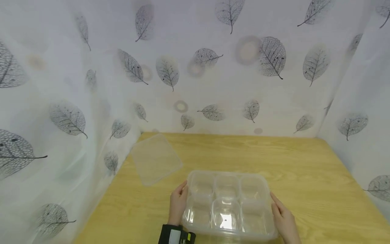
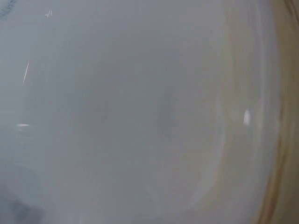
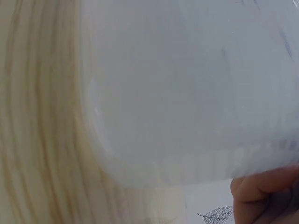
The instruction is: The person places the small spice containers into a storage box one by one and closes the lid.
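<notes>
A clear plastic box with several compartments (image 1: 226, 197) spans the space between both hands at the near side of the table. My left hand (image 1: 178, 204) grips its left side, with the fingers partly hidden by the wall. On the opposite side, my right hand (image 1: 284, 217) holds the right edge. Close up, the left wrist view is filled by the box's cloudy plastic (image 2: 131, 112); no hand shows there. In the right wrist view, curled fingers (image 3: 261, 186) appear at the lower right beside the box's rounded corner (image 3: 112, 154).
A thin, translucent, squarish sheet (image 1: 156, 159) lies at the table's back left. The wooden table (image 1: 310, 176) is bounded by white leaf-printed curtains (image 1: 195, 88) at the back and both sides. A black wrist strap (image 1: 175, 234) sits on the left wrist.
</notes>
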Action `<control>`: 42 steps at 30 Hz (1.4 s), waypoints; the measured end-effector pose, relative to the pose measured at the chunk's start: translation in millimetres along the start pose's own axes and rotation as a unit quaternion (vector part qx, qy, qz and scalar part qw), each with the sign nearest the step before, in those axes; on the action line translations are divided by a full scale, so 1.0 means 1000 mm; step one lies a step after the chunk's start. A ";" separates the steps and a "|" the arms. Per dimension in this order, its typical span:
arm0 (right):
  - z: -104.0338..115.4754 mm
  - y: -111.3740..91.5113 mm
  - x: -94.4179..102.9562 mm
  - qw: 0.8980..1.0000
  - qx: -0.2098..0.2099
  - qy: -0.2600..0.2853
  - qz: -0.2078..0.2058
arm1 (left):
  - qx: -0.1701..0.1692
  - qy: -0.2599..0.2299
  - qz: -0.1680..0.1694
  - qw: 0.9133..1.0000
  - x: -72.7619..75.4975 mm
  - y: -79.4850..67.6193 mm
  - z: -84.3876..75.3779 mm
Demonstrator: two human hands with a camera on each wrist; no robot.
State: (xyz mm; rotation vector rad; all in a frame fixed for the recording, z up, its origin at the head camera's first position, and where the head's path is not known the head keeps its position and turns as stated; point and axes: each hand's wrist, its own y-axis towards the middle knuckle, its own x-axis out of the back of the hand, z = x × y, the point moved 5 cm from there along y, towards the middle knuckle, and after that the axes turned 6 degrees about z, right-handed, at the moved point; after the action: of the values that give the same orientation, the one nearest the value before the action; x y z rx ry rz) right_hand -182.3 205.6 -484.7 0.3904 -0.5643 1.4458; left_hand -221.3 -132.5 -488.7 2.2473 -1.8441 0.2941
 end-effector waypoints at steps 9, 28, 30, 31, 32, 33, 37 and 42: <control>-0.002 0.003 0.004 1.000 -0.005 0.012 -0.007 | 0.000 0.000 0.012 1.000 -0.005 0.005 -0.004; -0.001 0.006 0.006 1.000 0.028 0.008 -0.005 | 0.018 0.274 0.032 0.961 0.087 0.042 0.012; -0.003 0.006 0.005 1.000 0.018 0.010 -0.004 | 0.032 0.321 0.016 0.946 0.104 0.047 0.017; -0.004 0.006 0.005 1.000 0.015 0.011 -0.004 | 0.042 0.339 0.011 0.940 0.110 0.049 0.020; -0.005 0.005 0.004 1.000 0.011 0.011 -0.003 | 0.052 0.358 0.007 0.932 0.116 0.050 0.022; -0.005 0.005 0.004 1.000 0.008 0.010 -0.003 | 0.061 0.372 0.008 0.926 0.120 0.051 0.025; -0.005 0.003 0.004 1.000 0.012 0.015 -0.006 | 0.042 0.396 -0.001 0.917 0.127 0.053 0.033; -0.006 0.003 0.005 1.000 0.017 0.012 -0.007 | -0.026 0.455 -0.017 0.890 0.126 0.055 0.046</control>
State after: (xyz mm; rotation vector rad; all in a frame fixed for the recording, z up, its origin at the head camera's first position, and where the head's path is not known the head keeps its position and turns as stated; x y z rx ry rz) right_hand -184.4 213.5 -487.4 0.4027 -0.5159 1.4462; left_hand -250.1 -274.5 -493.5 1.6217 -1.2579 1.0558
